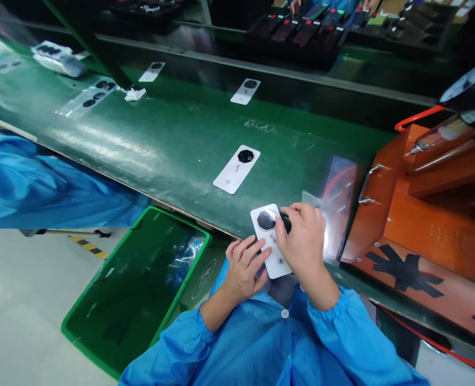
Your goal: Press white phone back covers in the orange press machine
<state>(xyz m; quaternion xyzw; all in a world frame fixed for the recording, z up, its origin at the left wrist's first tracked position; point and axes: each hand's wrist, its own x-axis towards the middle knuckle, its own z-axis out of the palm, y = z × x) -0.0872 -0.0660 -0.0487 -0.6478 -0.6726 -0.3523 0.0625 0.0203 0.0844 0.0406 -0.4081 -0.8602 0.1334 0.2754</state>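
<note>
A white phone back cover (276, 252) with a large round black camera lens is held tilted over the bench's front edge. My left hand (243, 268) grips its lower left side, fingertips lying on its face. At the upper right, my right hand (304, 236) pinches the cover near its camera lens (266, 219), with the thumb at the lens rim. Another white back cover (236, 174), also fitted with a black lens, lies flat on the green bench just beyond my hands. Whatever lies beneath the held cover is hidden.
Further back lie two more white covers (245, 91) (152, 72) and a clear strip of black lens parts (90, 98). An orange machine (406, 214) with a gauge stands right, beside clear plastic film (338, 198). A green bin (112, 300) sits below left, near a co-worker's blue sleeve (52, 182).
</note>
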